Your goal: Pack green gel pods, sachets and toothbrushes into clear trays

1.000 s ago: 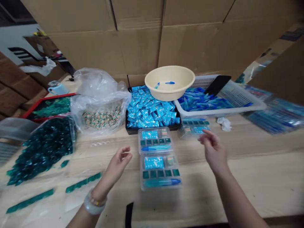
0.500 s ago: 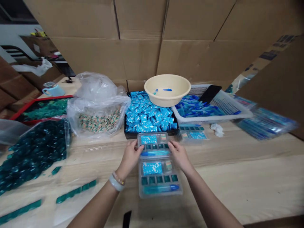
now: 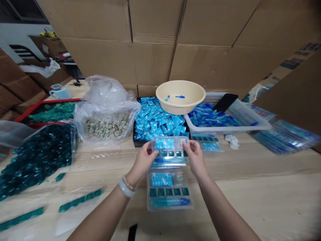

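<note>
My left hand (image 3: pixel 142 160) and my right hand (image 3: pixel 197 157) grip the two sides of a clear plastic compartment tray (image 3: pixel 170 154), raised a little above the table. In it are a blue printed packet, a small striped piece, a row of teal squares and a blue pen-shaped tool. My right thumb lies over the striped piece's corner. A second filled tray (image 3: pixel 169 197) of the same kind lies flat on the table, just below the held one. Behind my right hand rests another filled tray (image 3: pixel 209 142), partly hidden.
A black box of blue packets (image 3: pixel 150 117) stands behind the trays, with a cream basin (image 3: pixel 180 108) overlapping it. To the right, a white basket (image 3: pixel 255 124) holds blue pen-shaped tools. Leftward are a bag of small packets (image 3: pixel 107 127), teal pieces (image 3: pixel 45 154) and teal strips (image 3: pixel 80 201).
Both hands have lifted the held tray slightly and moved it right, away from the tray below. My right thumb has shifted onto its upper right corner. The view has also shifted a little.
</note>
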`<state>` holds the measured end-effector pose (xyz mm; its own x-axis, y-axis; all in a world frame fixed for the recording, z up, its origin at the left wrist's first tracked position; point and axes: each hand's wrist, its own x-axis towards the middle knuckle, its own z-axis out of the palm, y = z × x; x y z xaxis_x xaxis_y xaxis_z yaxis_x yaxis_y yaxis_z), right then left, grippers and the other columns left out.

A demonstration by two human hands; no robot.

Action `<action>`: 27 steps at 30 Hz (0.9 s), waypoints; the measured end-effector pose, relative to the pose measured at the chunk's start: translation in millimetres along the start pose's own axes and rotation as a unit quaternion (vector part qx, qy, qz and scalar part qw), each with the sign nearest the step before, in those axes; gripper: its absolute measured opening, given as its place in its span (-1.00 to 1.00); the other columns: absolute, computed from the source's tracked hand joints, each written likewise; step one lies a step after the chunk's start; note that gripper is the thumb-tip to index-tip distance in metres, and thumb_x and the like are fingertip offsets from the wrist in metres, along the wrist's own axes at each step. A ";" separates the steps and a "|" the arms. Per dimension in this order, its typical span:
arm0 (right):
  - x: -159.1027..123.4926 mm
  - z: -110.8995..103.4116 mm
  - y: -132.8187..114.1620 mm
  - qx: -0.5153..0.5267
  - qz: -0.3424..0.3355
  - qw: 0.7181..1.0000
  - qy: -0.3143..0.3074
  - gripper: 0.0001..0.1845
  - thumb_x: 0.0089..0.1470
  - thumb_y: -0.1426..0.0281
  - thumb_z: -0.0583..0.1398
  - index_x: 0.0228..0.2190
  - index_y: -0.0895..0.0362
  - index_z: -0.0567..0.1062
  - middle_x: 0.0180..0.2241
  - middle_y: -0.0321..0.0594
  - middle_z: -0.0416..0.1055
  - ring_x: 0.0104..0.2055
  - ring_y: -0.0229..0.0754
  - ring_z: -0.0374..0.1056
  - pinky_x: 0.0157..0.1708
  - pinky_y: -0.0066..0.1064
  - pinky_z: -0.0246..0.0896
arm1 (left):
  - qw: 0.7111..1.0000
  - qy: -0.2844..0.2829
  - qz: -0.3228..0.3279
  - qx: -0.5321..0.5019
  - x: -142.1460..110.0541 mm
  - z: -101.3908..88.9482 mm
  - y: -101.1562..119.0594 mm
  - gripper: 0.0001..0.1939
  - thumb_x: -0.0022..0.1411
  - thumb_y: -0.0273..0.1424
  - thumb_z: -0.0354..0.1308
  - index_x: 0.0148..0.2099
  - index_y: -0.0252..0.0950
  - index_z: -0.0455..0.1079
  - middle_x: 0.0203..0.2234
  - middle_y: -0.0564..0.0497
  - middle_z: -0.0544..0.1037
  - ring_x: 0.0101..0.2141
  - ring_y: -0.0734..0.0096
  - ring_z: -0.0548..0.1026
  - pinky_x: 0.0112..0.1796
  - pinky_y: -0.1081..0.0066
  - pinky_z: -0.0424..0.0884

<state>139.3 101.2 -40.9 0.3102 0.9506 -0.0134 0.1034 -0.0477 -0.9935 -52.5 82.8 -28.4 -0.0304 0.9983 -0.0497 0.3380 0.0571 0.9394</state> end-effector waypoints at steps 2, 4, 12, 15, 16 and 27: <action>8.6 -1.8 -13.7 0.061 0.064 0.996 -0.027 -0.39 -0.25 0.10 0.20 -0.15 0.11 0.26 -0.43 -0.23 0.43 -0.37 -0.14 0.36 -0.47 -0.37 0.23 | 0.998 -0.032 -0.010 -0.049 11.2 1.2 14.1 -0.53 0.02 -0.32 0.10 -0.02 -0.43 0.23 -0.41 -0.03 0.39 -0.40 0.39 0.35 -0.35 0.39 0.30; 17.2 -12.4 -28.7 0.093 0.106 0.988 -0.071 -0.37 -0.27 0.12 0.22 -0.13 0.09 0.27 -0.47 -0.25 0.43 -0.40 -0.12 0.37 -0.51 -0.37 0.23 | 0.996 -0.058 0.001 -0.070 20.8 -2.2 29.5 -0.50 0.04 -0.27 0.08 0.00 -0.43 0.22 -0.45 0.00 0.37 -0.44 0.43 0.34 -0.39 0.42 0.29; 0.1 -141.5 -38.5 0.039 0.084 0.988 0.125 -0.51 -0.39 0.25 0.31 -0.28 -0.02 0.43 -0.49 -0.26 0.40 -0.59 -0.29 0.29 -0.64 -0.47 0.18 | 0.998 0.004 -0.044 0.049 2.5 -44.4 -15.9 -0.45 -0.01 -0.16 0.06 -0.05 -0.46 0.26 -0.39 -0.07 0.40 -0.37 0.34 0.37 -0.35 0.36 0.31; -25.1 -169.0 -12.8 -0.046 0.114 0.979 0.165 -0.48 -0.38 0.22 0.31 -0.25 -0.02 0.41 -0.50 -0.18 0.41 -0.61 -0.26 0.28 -0.69 -0.47 0.15 | 0.991 -0.034 -0.123 0.047 -12.5 -37.3 -40.9 -0.37 -0.03 -0.11 0.06 -0.02 -0.49 0.22 -0.34 -0.11 0.40 -0.38 0.32 0.40 -0.40 0.37 0.32; -32.6 -170.5 -1.6 -0.061 0.126 0.977 0.159 -0.45 -0.39 0.20 0.30 -0.24 0.01 0.40 -0.52 -0.18 0.41 -0.62 -0.25 0.27 -0.71 -0.46 0.14 | 0.989 -0.040 -0.137 0.042 -14.6 -31.9 -43.7 -0.35 -0.03 -0.10 0.06 -0.01 -0.51 0.19 -0.32 -0.14 0.41 -0.37 0.31 0.41 -0.39 0.36 0.33; -31.5 -116.4 81.3 0.075 0.186 0.979 0.026 -0.48 -0.35 0.21 0.29 -0.25 0.11 0.37 -0.40 -0.26 0.45 -0.39 -0.18 0.38 -0.39 -0.40 0.26 | 0.993 -0.055 -0.085 -0.057 -7.9 -4.3 -37.1 -0.53 -0.08 -0.24 0.17 -0.13 -0.43 0.30 -0.30 -0.13 0.47 -0.35 0.30 0.43 -0.31 0.35 0.33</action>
<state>248.0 31.7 -108.0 0.3485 0.8585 -0.3762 -0.1643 -0.3393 -0.9262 -68.8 72.8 -61.3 0.0281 0.9698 -0.2421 0.2275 0.2296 0.9463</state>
